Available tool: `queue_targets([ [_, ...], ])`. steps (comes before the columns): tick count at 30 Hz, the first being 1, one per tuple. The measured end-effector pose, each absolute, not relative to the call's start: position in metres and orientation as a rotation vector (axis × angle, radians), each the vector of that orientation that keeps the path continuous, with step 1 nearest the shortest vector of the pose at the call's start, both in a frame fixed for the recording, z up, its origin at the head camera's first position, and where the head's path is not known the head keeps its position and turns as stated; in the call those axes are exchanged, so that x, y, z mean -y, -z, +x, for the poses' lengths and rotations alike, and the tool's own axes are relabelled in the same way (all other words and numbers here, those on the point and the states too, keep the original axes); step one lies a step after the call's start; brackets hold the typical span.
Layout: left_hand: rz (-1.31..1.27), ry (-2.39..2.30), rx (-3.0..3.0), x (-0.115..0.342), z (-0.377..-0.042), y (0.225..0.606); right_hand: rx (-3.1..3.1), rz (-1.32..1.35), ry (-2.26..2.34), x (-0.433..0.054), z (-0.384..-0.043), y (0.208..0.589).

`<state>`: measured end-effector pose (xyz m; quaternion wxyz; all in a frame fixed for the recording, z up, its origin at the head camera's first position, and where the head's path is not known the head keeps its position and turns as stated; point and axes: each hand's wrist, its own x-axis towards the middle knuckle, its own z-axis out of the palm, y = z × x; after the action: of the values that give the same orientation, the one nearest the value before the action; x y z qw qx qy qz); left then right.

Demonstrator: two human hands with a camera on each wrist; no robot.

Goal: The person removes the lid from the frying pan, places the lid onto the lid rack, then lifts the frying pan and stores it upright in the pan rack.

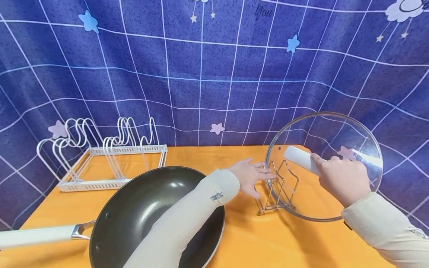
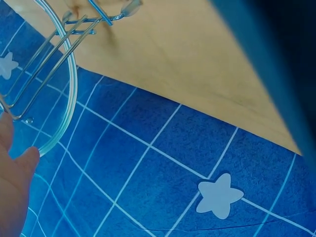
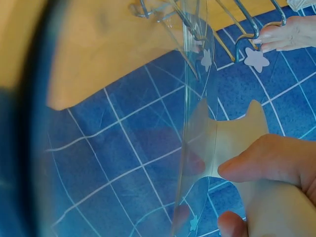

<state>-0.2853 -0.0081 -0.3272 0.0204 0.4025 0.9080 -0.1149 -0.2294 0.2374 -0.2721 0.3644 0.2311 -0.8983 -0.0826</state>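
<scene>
My right hand (image 1: 345, 178) grips the white handle (image 1: 301, 159) of a round glass lid (image 1: 338, 130). The lid stands on edge, its left part overlapping a small metal wire rack (image 1: 273, 207). My left hand (image 1: 249, 176) reaches to that rack from the left, fingers outstretched, fingertips right at its wires and the lid's rim. The left wrist view has the left thumb close to the lid rim (image 2: 72, 98). From the right wrist, the thumb (image 3: 266, 160) lies along the lid's handle, with the glass seen nearly edge-on.
A dark wok (image 1: 144, 201) lies under my left forearm, its white handle (image 1: 37, 236) pointing left. Behind it stands a white dish rack (image 1: 97, 185) with curved wire loops. A blue curtain (image 1: 214, 93) with a white grid hangs behind the orange tabletop (image 1: 241, 234).
</scene>
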Motion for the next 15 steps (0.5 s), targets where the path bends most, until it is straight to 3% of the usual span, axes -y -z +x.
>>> queue_targets([
  [15, 1.241, 0.385, -2.829, 0.0057, -0.287, 0.3319, 2.298, 0.578, 0.168, -0.2354, -0.2288, 0.2731],
])
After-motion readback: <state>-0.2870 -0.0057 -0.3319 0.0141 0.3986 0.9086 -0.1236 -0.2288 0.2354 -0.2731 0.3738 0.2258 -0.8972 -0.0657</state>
